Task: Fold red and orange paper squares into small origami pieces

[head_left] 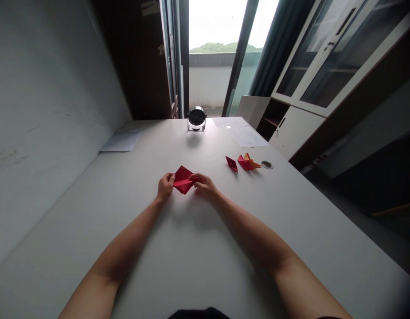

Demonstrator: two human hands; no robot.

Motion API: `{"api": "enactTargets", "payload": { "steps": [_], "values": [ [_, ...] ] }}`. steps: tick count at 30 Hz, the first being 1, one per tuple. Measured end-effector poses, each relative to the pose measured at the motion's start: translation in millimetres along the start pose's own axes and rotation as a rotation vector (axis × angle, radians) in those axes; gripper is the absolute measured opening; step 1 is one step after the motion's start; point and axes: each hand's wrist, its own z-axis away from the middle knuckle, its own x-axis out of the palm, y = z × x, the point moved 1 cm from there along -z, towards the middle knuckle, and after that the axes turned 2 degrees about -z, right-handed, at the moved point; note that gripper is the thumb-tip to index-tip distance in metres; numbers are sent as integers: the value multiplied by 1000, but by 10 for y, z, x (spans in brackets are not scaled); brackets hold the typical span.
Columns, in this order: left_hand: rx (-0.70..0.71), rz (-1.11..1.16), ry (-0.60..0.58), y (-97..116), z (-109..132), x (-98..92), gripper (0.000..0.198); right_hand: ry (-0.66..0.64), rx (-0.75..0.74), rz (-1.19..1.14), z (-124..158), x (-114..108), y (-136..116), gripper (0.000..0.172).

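A partly folded red paper (183, 179) lies on the white table (178, 266) in front of me. My left hand (165, 186) pinches its left corner with fingers closed. My right hand (205, 185) grips the paper's right side, thumb and fingers pressed on a fold. Both forearms reach forward over the tabletop.
Three small folded paper figures sit to the right: a red one (231, 163), another red one (244, 163) and an orange one (251, 162), beside a cable hole (267, 165). A small round device (196, 118) stands at the far edge. Paper sheets (121, 141) lie left and far right (247, 135).
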Motion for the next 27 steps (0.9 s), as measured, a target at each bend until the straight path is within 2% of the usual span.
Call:
{"api": "enactTargets", "payload": {
  "steps": [5, 11, 19, 23, 27],
  "values": [
    [-7, -19, -36, 6, 10, -4, 30, 9, -6, 102, -1, -5, 9, 29],
    [10, -50, -165, 29, 27, 7, 37, 64, 44, 179, -7, -29, 141, 30],
    [48, 19, -320, 119, 72, 23, 49, 151, 67, 376, 16, -56, 134, 38],
    [65, 16, -419, 160, 128, 39, 45, 108, 59, 348, 30, -44, 88, 35],
    [54, -17, -413, 163, 158, 48, 46, 68, 58, 322, 36, -34, 56, 37]
  ]
}}
